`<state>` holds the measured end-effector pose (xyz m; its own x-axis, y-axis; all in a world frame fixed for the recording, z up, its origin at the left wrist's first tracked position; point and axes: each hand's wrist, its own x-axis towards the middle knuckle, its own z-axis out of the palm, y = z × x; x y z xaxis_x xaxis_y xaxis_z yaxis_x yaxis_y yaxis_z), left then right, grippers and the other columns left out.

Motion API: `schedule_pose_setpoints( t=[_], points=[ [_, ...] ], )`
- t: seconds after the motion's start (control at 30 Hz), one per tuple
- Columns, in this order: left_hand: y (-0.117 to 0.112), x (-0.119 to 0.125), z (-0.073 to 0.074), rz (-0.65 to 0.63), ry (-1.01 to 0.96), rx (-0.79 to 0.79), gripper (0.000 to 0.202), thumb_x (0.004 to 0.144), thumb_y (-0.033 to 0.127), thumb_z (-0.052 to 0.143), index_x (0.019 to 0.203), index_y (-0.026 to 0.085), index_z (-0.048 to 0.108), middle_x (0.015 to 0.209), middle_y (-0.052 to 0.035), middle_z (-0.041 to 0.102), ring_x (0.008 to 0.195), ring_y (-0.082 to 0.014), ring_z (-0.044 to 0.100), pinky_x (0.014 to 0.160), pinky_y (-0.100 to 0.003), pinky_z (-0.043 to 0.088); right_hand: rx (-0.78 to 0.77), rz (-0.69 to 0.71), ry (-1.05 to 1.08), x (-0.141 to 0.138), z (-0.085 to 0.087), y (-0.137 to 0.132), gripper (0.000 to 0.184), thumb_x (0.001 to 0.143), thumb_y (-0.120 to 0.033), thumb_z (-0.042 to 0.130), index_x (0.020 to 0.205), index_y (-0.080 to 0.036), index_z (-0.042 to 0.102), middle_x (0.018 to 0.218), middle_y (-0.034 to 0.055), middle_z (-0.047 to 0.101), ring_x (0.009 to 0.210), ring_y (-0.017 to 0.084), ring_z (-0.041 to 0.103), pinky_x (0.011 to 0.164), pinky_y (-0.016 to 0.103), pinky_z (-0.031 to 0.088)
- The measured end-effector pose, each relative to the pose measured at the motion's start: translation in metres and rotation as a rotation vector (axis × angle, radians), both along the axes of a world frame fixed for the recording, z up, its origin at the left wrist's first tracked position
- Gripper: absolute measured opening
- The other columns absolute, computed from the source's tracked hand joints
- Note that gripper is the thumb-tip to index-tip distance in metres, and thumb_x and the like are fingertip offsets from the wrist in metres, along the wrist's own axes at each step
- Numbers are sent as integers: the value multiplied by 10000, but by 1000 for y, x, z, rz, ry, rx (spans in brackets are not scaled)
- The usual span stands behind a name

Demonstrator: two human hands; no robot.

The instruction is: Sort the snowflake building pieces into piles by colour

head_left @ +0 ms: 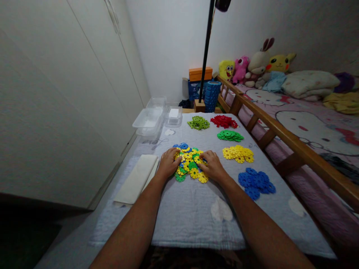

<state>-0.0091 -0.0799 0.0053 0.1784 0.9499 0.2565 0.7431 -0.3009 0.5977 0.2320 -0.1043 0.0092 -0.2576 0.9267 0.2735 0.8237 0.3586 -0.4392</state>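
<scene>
A mixed pile of plastic snowflake discs (188, 163), yellow, green and blue, lies on the cloth-covered table between my hands. My left hand (169, 162) cups the pile's left side, thumb and fingers apart and touching the discs. On the opposite side my right hand (212, 164) curves inward against the pile, its thumb apart from the bent fingers. Under the fingertips, some discs are hidden. Sorted by colour on the right lie yellow discs (238, 153), blue discs (255, 183), green discs (230, 135), red discs (223, 121) and light green discs (198, 122).
Clear plastic containers (148, 118) stand at the back left, with a smaller lidded box (174, 115) beside them. A folded cream cloth (137, 179) lies left of my left forearm. A wooden bed rail (269, 138) runs along the right; a black pole (206, 52) rises behind the table.
</scene>
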Motion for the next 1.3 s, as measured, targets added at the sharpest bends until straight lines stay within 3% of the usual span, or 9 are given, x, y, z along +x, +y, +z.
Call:
schedule_pose_setpoints(
  t=[0.13, 0.3, 0.53, 0.8, 1.13, 1.3],
  points=[
    [0, 0, 0, -7, 5, -3, 326, 905, 325, 548, 1189, 205, 652, 1366, -110, 630, 1310, -270, 552, 1146, -475, 398, 25, 17, 11, 1, 3, -1, 95, 871, -192, 627, 954, -195, 674, 1011, 91, 646, 991, 250, 544, 890, 365, 397],
    [1, -1, -1, -8, 3, -1, 321, 903, 336, 551, 1181, 211, 654, 1363, -108, 633, 1299, -273, 561, 1136, -483, 406, 116, -41, 52, 6, 11, 0, 146, 921, -186, 547, 896, -206, 689, 956, 91, 679, 954, 248, 555, 874, 363, 396],
    [2, -3, -3, -15, -7, 5, 326, 902, 342, 552, 1183, 212, 654, 1357, -107, 634, 1291, -268, 567, 1144, -478, 407, 258, -432, 154, 64, 32, 11, 219, 901, -247, 496, 834, -191, 696, 883, 103, 704, 870, 242, 590, 843, 350, 426],
    [1, -2, -1, -19, -8, 0, 327, 903, 348, 548, 1183, 218, 654, 1360, -104, 633, 1299, -275, 560, 1146, -491, 403, 121, -837, 127, 133, 30, 11, 280, 823, -263, 507, 897, -156, 754, 878, 125, 748, 798, 257, 633, 775, 348, 445],
    [3, -3, -5, -16, -9, 12, 324, 897, 349, 557, 1178, 223, 657, 1351, -99, 636, 1275, -264, 574, 1137, -478, 413, 59, -927, 55, 147, 22, 11, 314, 791, -208, 505, 948, -140, 768, 931, 152, 750, 851, 286, 646, 808, 384, 464],
    [3, -3, -5, -9, -8, 15, 323, 898, 351, 555, 1176, 225, 661, 1349, -100, 638, 1281, -270, 571, 1134, -478, 415, 134, -830, 103, 132, 29, 12, 302, 800, -213, 494, 939, -131, 749, 956, 153, 741, 896, 274, 648, 866, 384, 468]
  ],
)
